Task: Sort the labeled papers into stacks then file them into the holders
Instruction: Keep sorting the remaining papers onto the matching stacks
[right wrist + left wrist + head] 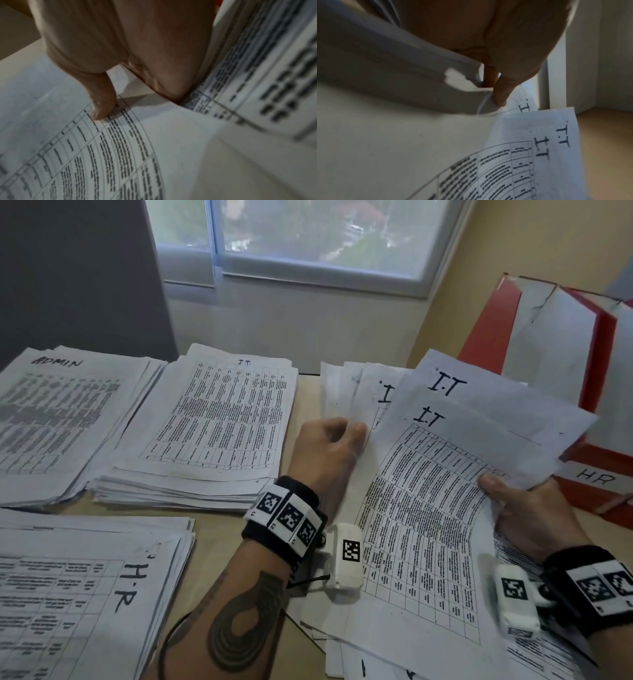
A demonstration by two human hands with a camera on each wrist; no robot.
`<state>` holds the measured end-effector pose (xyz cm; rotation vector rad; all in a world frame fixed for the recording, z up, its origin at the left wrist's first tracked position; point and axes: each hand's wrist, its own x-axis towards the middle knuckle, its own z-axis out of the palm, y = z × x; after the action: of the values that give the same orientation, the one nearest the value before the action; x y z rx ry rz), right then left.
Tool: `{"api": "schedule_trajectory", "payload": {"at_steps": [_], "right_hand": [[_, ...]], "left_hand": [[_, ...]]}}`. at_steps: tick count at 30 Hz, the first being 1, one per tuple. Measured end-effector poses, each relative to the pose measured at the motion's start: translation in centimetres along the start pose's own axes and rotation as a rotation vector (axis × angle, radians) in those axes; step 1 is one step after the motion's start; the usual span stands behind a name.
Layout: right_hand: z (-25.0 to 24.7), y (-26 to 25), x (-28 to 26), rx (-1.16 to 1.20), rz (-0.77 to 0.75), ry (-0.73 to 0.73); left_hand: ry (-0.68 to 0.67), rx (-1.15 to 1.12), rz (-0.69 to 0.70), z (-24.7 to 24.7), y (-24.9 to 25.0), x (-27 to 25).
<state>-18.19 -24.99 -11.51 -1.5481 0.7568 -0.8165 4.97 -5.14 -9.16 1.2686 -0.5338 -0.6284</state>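
Several loose sheets marked I.T [428,508] lie fanned between my hands at the right of the table. My left hand [356,429] pinches their left edge; the left wrist view shows the thumb [500,94] pressed on a sheet's corner beside the I.T sheets [539,155]. My right hand [489,484] grips the right edge of the top sheets, thumb on top and fingers hidden underneath. In the right wrist view the thumb [101,108] presses on the printed table of the top sheet [120,155]. Three sorted stacks lie to the left: ADMIN [68,412], I.T [219,419] and H.R [78,594].
Red file holders [489,337] stand at the right rear against the wall, one with an HR label [596,477]. A strip of bare tan table [219,542] shows between the stacks. A window and a wall are behind the table.
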Motion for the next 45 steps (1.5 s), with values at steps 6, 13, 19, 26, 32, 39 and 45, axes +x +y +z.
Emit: {"api": "schedule_trajectory", "payload": {"at_steps": [6, 13, 19, 26, 32, 39, 45], "right_hand": [[0.1, -0.3, 0.0, 0.085, -0.029, 0.158], [-0.5, 0.1, -0.1, 0.030, -0.057, 0.186], [-1.3, 1.1, -0.1, 0.088, -0.051, 0.153], [-3.2, 2.8, 1.8, 0.481, 0.121, 0.078], [-1.2, 1.0, 0.6, 0.399, -0.064, -0.139], [-0.7, 0.8, -0.2, 0.238, -0.055, 0.028], [-1.3, 1.3, 0.2, 0.509, 0.062, -0.002]], "left_hand": [[0.115, 0.085, 0.065, -0.5, 0.1, 0.2], [0.099, -0.009, 0.000, -0.7, 0.5, -0.2], [0.114, -0.011, -0.017, -0.5, 0.5, -0.1], [0.108, -0.001, -0.064, -0.5, 0.0, -0.1], [-0.072, 0.008, 0.018, -0.9, 1.2, -0.5], [-0.028, 0.116, 0.070, -0.5, 0.9, 0.0], [-0.087, 0.127, 0.121, -1.1, 1.2, -0.1]]}}
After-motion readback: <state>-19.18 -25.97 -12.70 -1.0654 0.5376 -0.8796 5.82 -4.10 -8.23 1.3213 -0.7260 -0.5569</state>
